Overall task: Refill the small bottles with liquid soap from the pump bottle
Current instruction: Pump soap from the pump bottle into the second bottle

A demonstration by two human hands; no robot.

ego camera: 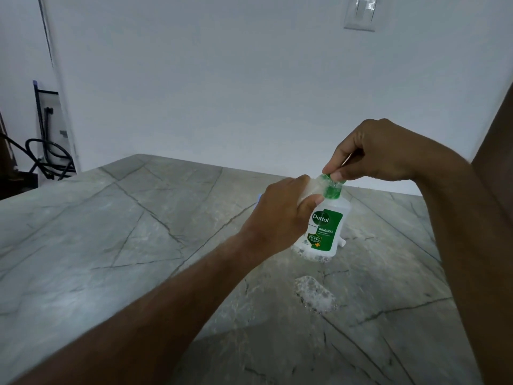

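At about four o'clock from the middle of the view, above the grey veined countertop [116, 245], a Dettol bottle [323, 232] with a green-and-white label is held up off the surface, tilted with its neck toward one o'clock. The left hand [277, 215] wraps its body from the nine o'clock side, fingers curled round the far face and the thumb pressed on the shoulder just below the green collar [331, 190]. The right hand [372, 154] comes down from one o'clock, thumb and fingertips pinching the top of that collar. Directly at six o'clock below the bottle, a small clear bottle [315, 294] lies on its side, blurred. A white wall plate [360, 13] sits at twelve o'clock.
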